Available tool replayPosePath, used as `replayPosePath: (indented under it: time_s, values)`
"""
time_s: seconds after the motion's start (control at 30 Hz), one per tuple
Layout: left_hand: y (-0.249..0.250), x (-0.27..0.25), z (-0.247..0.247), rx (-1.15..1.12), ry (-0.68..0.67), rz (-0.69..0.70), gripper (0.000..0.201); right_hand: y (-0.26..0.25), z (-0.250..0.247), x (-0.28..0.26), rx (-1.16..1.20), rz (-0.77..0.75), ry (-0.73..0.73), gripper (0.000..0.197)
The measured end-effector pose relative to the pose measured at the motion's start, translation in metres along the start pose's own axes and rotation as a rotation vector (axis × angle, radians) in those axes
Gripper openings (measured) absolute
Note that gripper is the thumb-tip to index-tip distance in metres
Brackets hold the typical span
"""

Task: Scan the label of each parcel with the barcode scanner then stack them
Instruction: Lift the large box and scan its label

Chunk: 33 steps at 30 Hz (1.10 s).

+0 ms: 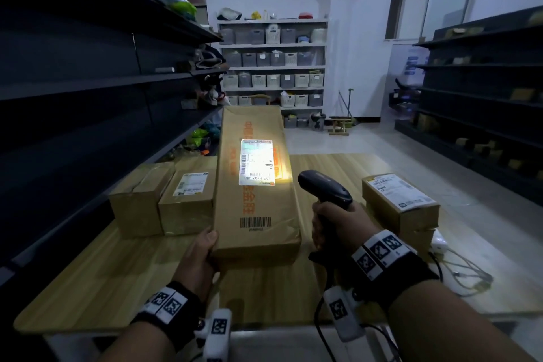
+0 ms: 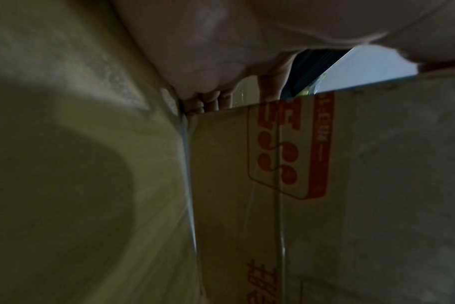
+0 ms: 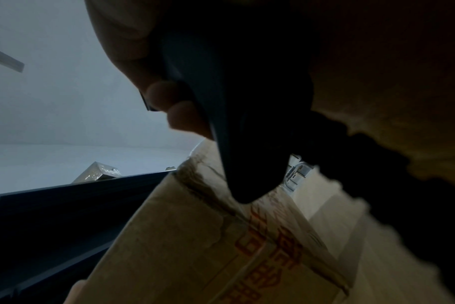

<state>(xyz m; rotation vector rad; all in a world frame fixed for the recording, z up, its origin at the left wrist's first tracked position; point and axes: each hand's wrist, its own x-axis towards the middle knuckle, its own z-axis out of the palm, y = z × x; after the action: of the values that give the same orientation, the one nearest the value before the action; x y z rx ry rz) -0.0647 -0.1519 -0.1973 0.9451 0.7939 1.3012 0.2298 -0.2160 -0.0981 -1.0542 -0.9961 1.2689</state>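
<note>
Long parcel (image 1: 255, 182): brown cardboard, orange print, a printed barcode near its close end; lies lengthwise on the tabletop (image 1: 117, 267).
Label (image 1: 256, 162): white, lit bright by the scanner's light.
Barcode scanner (image 1: 326, 189): dark, aimed at the label.
Right grip (image 1: 338, 226): fingers wrapped round the scanner handle.
Left grip (image 1: 199, 256): clasps the parcel's near left corner, thumb on top.
Other parcels: two small boxes (image 1: 164, 200) left, a stack (image 1: 401, 203) right.
</note>
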Motion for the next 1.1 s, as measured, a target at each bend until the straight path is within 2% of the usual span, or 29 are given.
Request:
replayPosePath:
  time_s: [0.1, 0.23, 0.3, 0.37, 0.4, 0.5, 0.67, 0.7, 0.8, 0.83, 0.97, 1.1]
  values:
    - [0.001, -0.002, 0.0, 0.006, 0.012, -0.005, 0.069, -0.003, 0.001, -0.002, -0.041, 0.01, -0.02, 0.01]
    - [0.001, -0.004, 0.001, -0.004, -0.009, 0.008, 0.067, -0.005, 0.007, -0.005, -0.096, 0.0, -0.015, 0.007]
    - [0.0, -0.003, 0.0, -0.009, -0.031, 0.021, 0.078, -0.006, 0.008, -0.007, -0.103, 0.005, -0.014, 0.007]
    - [-0.002, -0.001, -0.002, -0.005, -0.048, 0.03, 0.099, -0.007, 0.009, -0.008, -0.102, 0.013, -0.014, 0.007]
    - [-0.003, -0.001, -0.004, 0.005, -0.051, 0.038, 0.099, -0.008, 0.009, -0.009, -0.102, 0.021, -0.014, 0.007]
    - [-0.005, -0.001, -0.007, 0.05, -0.068, 0.037, 0.084, -0.01, 0.01, -0.01, -0.098, 0.044, -0.014, 0.007]
    - [-0.009, 0.005, -0.011, 0.063, -0.04, 0.043, 0.092, -0.014, 0.014, -0.013, -0.142, 0.078, 0.005, 0.008]
    - [-0.01, 0.006, -0.011, 0.064, -0.034, 0.039, 0.095, -0.016, 0.017, -0.013, -0.158, 0.086, 0.01, 0.01]
    - [-0.008, 0.008, -0.007, 0.093, -0.011, 0.029, 0.092, -0.027, 0.028, -0.015, -0.253, 0.105, -0.008, 0.041]
    - [-0.008, 0.01, -0.006, 0.099, -0.006, 0.03, 0.092, -0.032, 0.032, -0.016, -0.283, 0.108, -0.028, 0.044]
    - [-0.013, 0.013, -0.009, 0.05, 0.023, 0.018, 0.09, -0.062, 0.053, -0.022, -0.343, 0.141, -0.049, 0.029]
    - [-0.016, 0.016, -0.014, 0.081, 0.029, 0.032, 0.108, -0.105, 0.078, -0.028, -0.555, 0.099, -0.004, 0.024]
